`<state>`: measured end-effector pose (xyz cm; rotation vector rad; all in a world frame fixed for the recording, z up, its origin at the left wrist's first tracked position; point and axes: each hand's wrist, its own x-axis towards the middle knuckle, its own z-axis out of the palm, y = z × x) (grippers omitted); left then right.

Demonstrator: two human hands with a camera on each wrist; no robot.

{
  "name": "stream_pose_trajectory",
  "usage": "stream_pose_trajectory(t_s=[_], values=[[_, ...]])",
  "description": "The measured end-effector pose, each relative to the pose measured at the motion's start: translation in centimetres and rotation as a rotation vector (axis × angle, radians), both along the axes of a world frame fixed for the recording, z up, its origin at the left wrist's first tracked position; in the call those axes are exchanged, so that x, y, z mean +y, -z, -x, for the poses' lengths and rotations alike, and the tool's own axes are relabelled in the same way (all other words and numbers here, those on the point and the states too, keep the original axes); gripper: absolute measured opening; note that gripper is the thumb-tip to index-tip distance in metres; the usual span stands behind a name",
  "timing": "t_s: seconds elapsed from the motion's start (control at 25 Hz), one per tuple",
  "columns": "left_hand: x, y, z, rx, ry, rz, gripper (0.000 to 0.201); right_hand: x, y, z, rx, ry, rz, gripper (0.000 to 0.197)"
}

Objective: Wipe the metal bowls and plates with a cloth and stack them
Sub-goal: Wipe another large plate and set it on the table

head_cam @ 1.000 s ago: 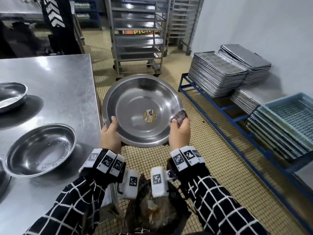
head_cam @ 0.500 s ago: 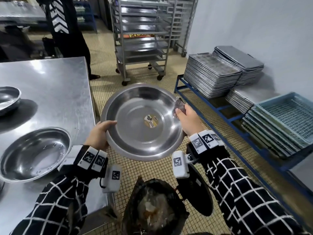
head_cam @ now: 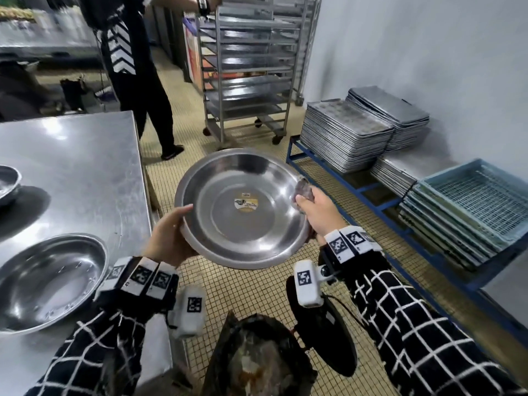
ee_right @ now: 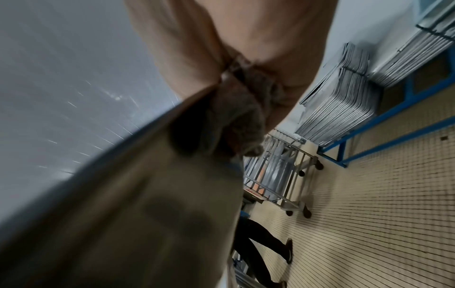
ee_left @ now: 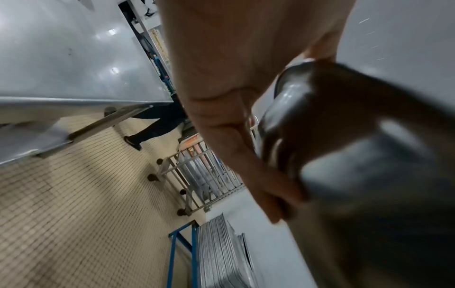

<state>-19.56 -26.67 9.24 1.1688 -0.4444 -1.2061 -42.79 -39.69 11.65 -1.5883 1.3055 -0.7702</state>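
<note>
I hold a wide metal bowl (head_cam: 243, 208) with a round sticker at its centre in the air, beside the steel table. My left hand (head_cam: 168, 232) grips its left rim, thumb on top; in the left wrist view the fingers (ee_left: 258, 175) curl under the bowl (ee_left: 369, 155). My right hand (head_cam: 315, 208) holds a small grey-brown cloth (head_cam: 303, 190) bunched against the bowl's right rim. The right wrist view shows the cloth (ee_right: 241, 124) pressed to the bowl's edge (ee_right: 147, 194). Another metal bowl (head_cam: 48, 281) sits on the table (head_cam: 74, 167) at the left.
A third bowl (head_cam: 8, 181) sits at the table's far left edge. Another person (head_cam: 134, 67) stands by a wheeled rack (head_cam: 245, 72) ahead. Stacked metal trays (head_cam: 345, 132) and blue crates (head_cam: 471, 201) fill a blue frame on the right. A dark bin (head_cam: 257, 358) stands below me.
My right hand with the cloth slid from the bowl's near right rim up along the right side. The left hand shifted along the left rim, and the bowl tilted and turned a little.
</note>
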Motion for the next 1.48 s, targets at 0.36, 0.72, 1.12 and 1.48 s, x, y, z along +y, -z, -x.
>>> stream_pose_trajectory(t_s=[0.36,0.72,1.12,1.48], values=[[-2.2,-1.1,1.9,-0.078,-0.293,-0.001,0.032,2.0,-2.0,-1.3,-0.207,0.156,0.052,0.021],[-0.4,-1.5,3.2,-0.197,-0.031,0.144,0.040,2.7,0.6,-0.3,-0.334,0.169,-0.097,0.014],[-0.5,-0.8,4.0,-0.233,-0.327,0.018,0.030,3.6,-0.3,-1.5,-0.276,0.136,-0.045,0.026],[0.5,0.8,4.8,-0.285,-0.040,0.166,0.052,3.5,-0.6,-0.3,-0.347,0.199,-0.079,0.022]])
